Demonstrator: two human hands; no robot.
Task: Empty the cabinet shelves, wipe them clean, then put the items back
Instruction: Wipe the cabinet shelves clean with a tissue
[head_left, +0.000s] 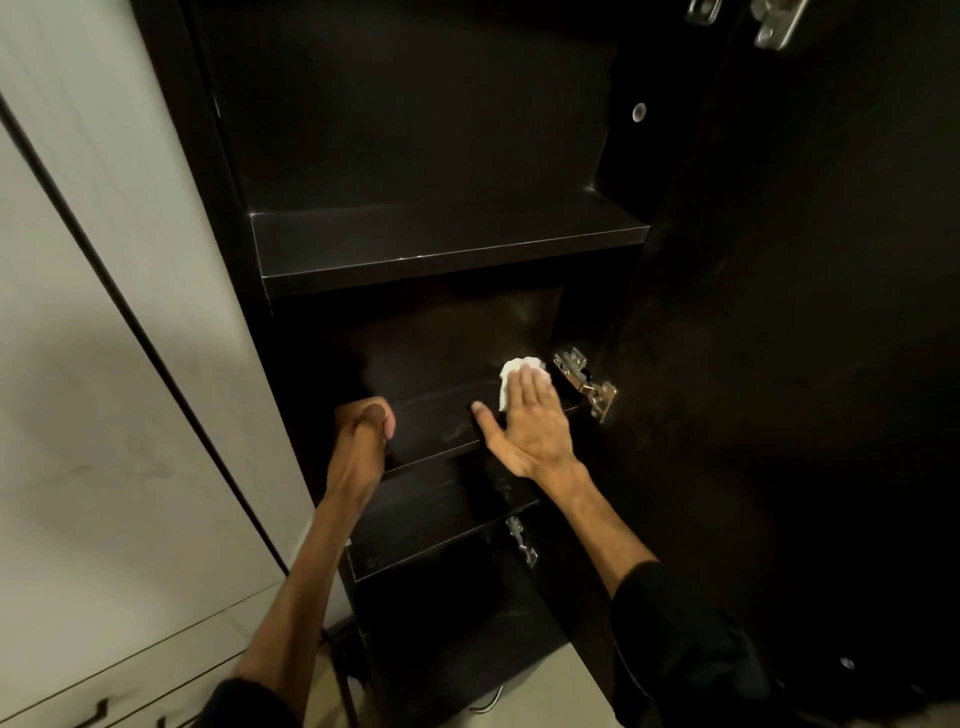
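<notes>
- Cabinet (441, 156) shelves of dark wood are seen from above, with the door (779, 312) swung open to the right; several shelves are stacked in view and nothing is seen standing on them.
- A white cloth (511, 376) is pressed flat onto the middle shelf (441, 421) by the right hand (530, 421) — fingers straight and laid together over the cloth, thumb spread out to the left.
- The cloth lies at the right end of that shelf, just beside a metal hinge (584, 382) fixed where the door meets the cabinet side; part of the cloth is hidden under the fingers.
- The left hand (366, 423) is curled round the cabinet's left front edge at the level of the same shelf, and the edge is gripped.
- The upper shelf (441, 239) is seen above the hands; its front edge shows pale scuffs.
- A lower shelf (431, 525) is partly covered by the right forearm, and a second hinge (521, 540) is seen beside it.
- Dark sleeves are pushed back on both arms — the forearms are bare.
- A pale panelled wall (104, 364) is seen to the left of the cabinet, and drawer handles (93, 712) at the bottom left corner.
- More metal fittings (774, 23) are seen at the top of the door.
</notes>
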